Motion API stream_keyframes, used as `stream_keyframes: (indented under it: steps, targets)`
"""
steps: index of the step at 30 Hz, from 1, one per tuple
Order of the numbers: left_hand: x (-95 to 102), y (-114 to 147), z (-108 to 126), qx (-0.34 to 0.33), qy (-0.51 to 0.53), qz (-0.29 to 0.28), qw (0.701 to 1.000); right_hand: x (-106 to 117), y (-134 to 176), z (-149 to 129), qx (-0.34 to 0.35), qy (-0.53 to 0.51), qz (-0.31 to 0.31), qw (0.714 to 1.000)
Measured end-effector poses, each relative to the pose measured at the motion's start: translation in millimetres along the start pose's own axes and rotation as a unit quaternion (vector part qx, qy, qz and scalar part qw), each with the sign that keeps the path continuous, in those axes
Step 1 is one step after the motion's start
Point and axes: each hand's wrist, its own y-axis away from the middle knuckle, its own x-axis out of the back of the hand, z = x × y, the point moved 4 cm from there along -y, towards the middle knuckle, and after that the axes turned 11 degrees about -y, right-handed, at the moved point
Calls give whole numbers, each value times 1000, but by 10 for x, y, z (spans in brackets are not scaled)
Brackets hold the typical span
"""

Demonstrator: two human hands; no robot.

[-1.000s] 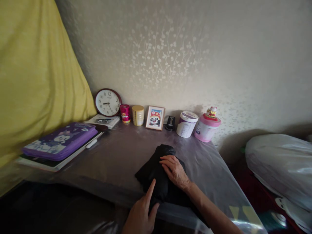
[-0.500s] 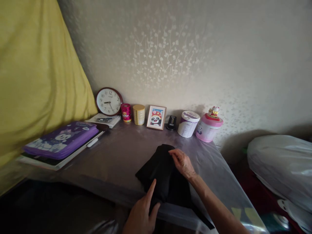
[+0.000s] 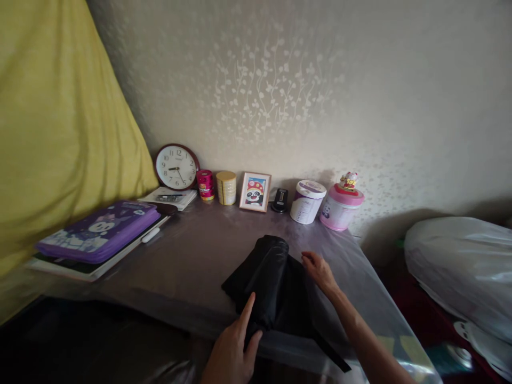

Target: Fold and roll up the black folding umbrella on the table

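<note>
A black fabric bundle [image 3: 269, 280], which looks like a loosely folded umbrella, lies near the table's front edge. Its middle is a rounded roll, with loose flaps on both sides. From its lower right a black strap [image 3: 331, 356] trails past the edge. My left hand [image 3: 234, 344] grips the near end, index finger stretched along the roll and thumb apart from it; the other fingers are hidden. At the right flap's upper edge, my right hand [image 3: 319, 271] has its fingers curled together, pinching the fabric.
Along the wall stand a clock [image 3: 176, 167], a pink can [image 3: 205, 185], a yellow-lidded tin [image 3: 226, 188], a picture frame [image 3: 255, 192], a small black device [image 3: 280, 201] and two tubs [image 3: 307, 202]. A purple case [image 3: 100, 230] lies left on books. A pale bag [image 3: 460, 266] sits beyond the table's right edge.
My right hand has moved to the right, off the roll's top, and the right flap is drawn outward, showing the rounded roll. The left hand has stayed in place.
</note>
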Motion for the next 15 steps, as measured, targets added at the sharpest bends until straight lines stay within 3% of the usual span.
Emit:
stream_keyframes:
  steps: [3,8,15]
  targets:
    - [14,5,7,2,1,2,1000,-21,47,67,-43,-10,-28,999]
    - [-13,11,-35,-5,9,14,1000,-49,46,119,-55,-27,-38,997]
    - [80,3,-36,-7,106,24,994,-23,66,144,-91,-80,-33,992]
